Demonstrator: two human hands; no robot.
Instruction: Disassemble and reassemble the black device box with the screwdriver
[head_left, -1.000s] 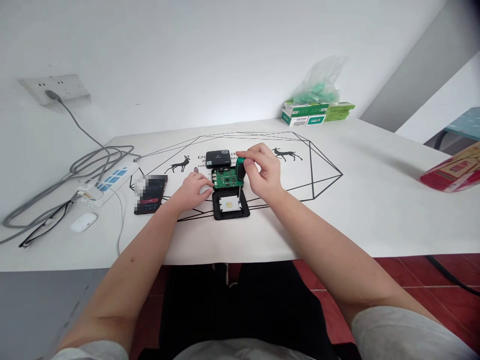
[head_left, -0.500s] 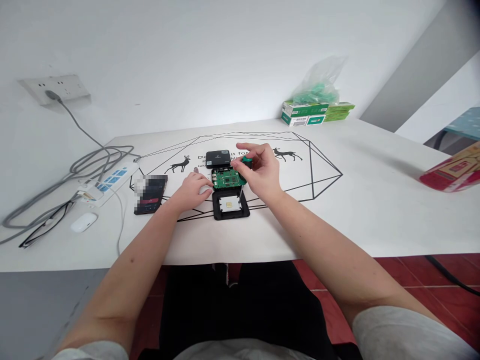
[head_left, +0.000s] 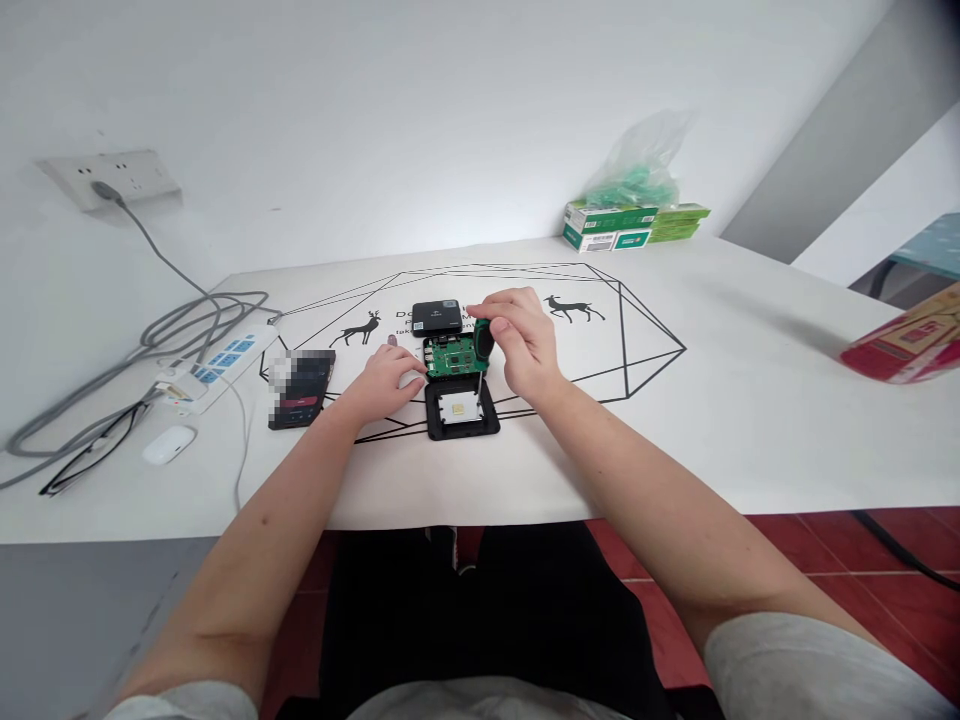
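Note:
A green circuit board [head_left: 448, 357] lies on the white table. Nearer me, a black case part [head_left: 463, 430] holds a silvery plate [head_left: 459, 407]. Behind the board rests a black square box [head_left: 436, 317] with small labels. My right hand [head_left: 525, 345] grips a green-and-black screwdriver [head_left: 484, 342], held upright, its shaft reaching down to the right side of the case part; the exact contact at the tip is too small to tell. My left hand [head_left: 390, 380] rests by the board's left edge with fingers apart, fingertips at the edge and nothing held.
At the left are a phone [head_left: 301, 390], a power strip [head_left: 225, 365] with grey cables, glasses [head_left: 94, 448] and a white earphone case [head_left: 170, 444]. Green-and-white boxes [head_left: 611, 225] with a plastic bag stand at the back. A red package [head_left: 904, 345] is at far right.
My right hand's fingers have shifted on the screwdriver, whose handle has moved slightly left and now shows more fully. My left hand has stayed in place.

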